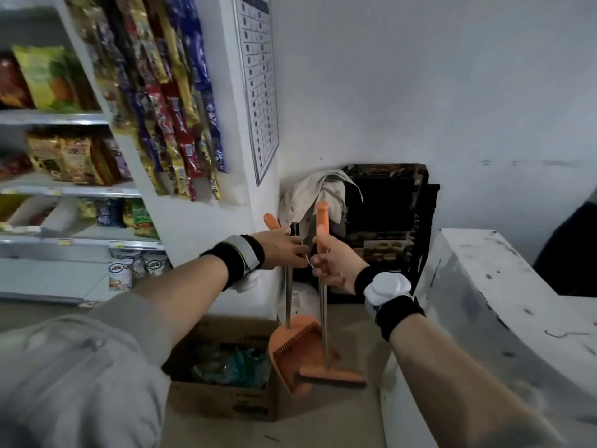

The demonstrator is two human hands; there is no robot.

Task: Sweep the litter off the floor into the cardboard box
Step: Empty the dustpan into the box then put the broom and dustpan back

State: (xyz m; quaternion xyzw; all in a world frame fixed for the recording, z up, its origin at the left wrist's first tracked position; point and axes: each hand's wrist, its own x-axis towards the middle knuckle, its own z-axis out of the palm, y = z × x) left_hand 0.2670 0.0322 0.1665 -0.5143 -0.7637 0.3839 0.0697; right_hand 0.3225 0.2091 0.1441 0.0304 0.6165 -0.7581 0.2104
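Shelves [64, 189], far left: 3 visible tiers of packaged snacks; strips of sachets [168, 101] hang down the white end panel.

Cardboard box [223, 399], lower centre-left, on the floor: flaps open, crumpled wrappers and litter inside, standing just left of the dustpan.

Left hand [284, 250]: black wristband, fingers curled around the upper metal shaft of the dustpan, just below its orange grip.

Dustpan [297, 350]: orange, long-handled, toothed rim, scoop hanging beside the box's right edge.

Right hand [332, 263]: closed around the orange grip of the broom, thumb toward the left hand; the 2 hands are almost touching. A thin white loop or wire shows between them; what it belongs to cannot be told.

Broom [332, 376]: orange head with dark bristles, low in front of the dustpan scoop, shaft upright.

Cloth [319, 192]: pale, draped over a dark crate [387, 221] against the wall behind both handles.

Counter [484, 302], right: white, scuffed with dark marks.
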